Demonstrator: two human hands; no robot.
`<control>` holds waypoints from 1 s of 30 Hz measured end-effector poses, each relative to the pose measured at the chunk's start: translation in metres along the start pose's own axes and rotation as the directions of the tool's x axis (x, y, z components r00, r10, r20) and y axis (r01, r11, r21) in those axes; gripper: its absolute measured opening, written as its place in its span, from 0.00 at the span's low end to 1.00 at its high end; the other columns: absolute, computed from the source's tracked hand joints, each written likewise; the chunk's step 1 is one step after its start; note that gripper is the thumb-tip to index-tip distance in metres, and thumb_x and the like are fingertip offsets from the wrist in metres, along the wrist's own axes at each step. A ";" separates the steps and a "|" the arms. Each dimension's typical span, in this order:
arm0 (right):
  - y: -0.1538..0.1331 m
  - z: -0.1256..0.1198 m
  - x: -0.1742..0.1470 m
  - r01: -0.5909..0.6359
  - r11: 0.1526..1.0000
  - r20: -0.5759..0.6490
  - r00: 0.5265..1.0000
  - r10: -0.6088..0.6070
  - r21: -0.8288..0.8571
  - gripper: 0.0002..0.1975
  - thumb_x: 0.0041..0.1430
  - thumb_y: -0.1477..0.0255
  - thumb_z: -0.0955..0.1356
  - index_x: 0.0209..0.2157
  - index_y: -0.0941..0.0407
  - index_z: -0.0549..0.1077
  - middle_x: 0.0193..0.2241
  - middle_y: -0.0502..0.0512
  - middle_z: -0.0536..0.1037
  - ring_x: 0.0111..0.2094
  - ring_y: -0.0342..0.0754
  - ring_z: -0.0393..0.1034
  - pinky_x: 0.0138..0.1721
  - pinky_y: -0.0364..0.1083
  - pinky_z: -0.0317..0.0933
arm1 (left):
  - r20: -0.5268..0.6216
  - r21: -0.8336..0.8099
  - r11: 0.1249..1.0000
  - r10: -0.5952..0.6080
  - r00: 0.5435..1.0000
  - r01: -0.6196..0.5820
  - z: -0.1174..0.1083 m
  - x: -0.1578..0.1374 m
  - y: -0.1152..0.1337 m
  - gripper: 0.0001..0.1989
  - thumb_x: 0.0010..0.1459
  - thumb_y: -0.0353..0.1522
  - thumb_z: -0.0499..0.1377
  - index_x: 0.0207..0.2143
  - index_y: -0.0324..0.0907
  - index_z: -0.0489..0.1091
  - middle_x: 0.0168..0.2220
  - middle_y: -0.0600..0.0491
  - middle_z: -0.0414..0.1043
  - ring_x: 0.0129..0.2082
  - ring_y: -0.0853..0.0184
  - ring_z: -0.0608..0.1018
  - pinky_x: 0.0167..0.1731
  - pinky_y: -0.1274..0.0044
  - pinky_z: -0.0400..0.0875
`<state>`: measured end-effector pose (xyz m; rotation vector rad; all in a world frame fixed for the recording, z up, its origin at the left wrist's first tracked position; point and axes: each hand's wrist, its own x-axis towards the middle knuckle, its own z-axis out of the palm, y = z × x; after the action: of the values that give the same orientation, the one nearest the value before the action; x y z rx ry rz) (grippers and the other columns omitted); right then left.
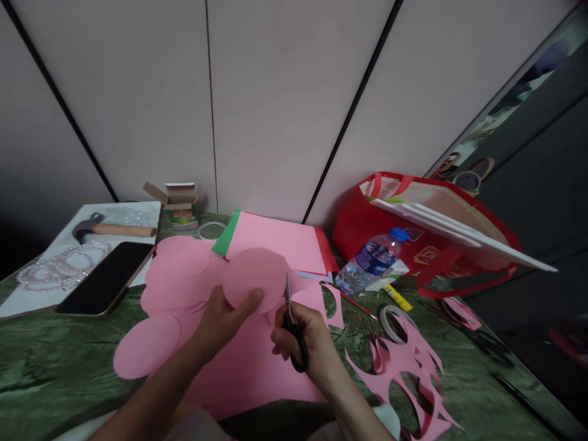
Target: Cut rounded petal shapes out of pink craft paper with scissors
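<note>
My left hand [227, 321] pinches a round pink paper disc [255, 272] by its lower edge, thumb on top. In my right hand [305, 331] is a pair of scissors [294, 334] with black handles, its blades pointing up along the disc's right edge. Whether the blades are cutting into the paper I cannot tell. Beneath both hands lies a large pink sheet [248, 373]. Several pink paper discs [147, 346] overlap to the left. Behind the held disc, a stack of coloured paper [280, 239] shows pink, green and red.
Pink offcuts [404, 367] and a tape roll [390, 321] lie to the right. A water bottle [370, 263] leans against a red bag [413, 239]. On the left are a phone [108, 278], a hammer [122, 229], a bead string [64, 266] and a small box [181, 211].
</note>
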<state>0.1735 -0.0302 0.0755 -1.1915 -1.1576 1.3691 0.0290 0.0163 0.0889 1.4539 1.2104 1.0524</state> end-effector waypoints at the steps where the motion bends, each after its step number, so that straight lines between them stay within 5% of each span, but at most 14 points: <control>1: 0.001 0.000 0.000 -0.001 1.000 0.002 1.000 0.001 0.008 0.13 0.42 0.66 0.71 0.20 0.57 0.63 0.11 0.41 0.62 0.13 0.37 0.59 0.15 0.39 0.55 | -0.006 0.009 1.000 0.006 1.000 -0.006 0.000 0.000 0.000 0.14 0.48 0.41 0.57 0.24 0.38 0.70 0.22 0.52 0.73 0.25 0.64 0.74 0.23 0.77 0.69; 8: 0.001 0.000 -0.001 -0.009 1.000 0.013 1.000 0.008 0.028 0.12 0.43 0.68 0.71 0.21 0.57 0.63 0.11 0.40 0.62 0.12 0.37 0.58 0.16 0.38 0.56 | -0.061 0.038 0.998 0.056 0.997 -0.054 0.000 0.001 -0.001 0.16 0.49 0.41 0.54 0.18 0.39 0.64 0.17 0.56 0.66 0.21 0.68 0.70 0.20 0.78 0.66; 21: 0.003 0.000 0.003 0.040 0.997 0.009 0.999 -0.040 0.061 0.12 0.41 0.71 0.73 0.26 0.58 0.67 0.17 0.43 0.65 0.18 0.37 0.57 0.20 0.39 0.53 | -0.030 -0.006 1.000 0.011 0.999 -0.012 0.000 -0.004 0.005 0.12 0.44 0.37 0.61 0.30 0.38 0.70 0.28 0.51 0.77 0.29 0.63 0.78 0.26 0.77 0.73; 30: 0.004 -0.002 0.003 0.070 0.997 -0.004 0.998 -0.070 0.009 0.10 0.42 0.70 0.72 0.24 0.57 0.66 0.16 0.42 0.61 0.18 0.38 0.52 0.19 0.39 0.49 | 0.025 -0.052 0.998 -0.041 0.999 0.042 0.002 -0.002 0.000 0.12 0.46 0.38 0.60 0.29 0.37 0.72 0.26 0.52 0.78 0.28 0.63 0.78 0.25 0.79 0.73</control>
<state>0.1754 -0.0275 0.0709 -1.1362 -1.1785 1.3173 0.0309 0.0143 0.0885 1.3913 1.1826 1.0284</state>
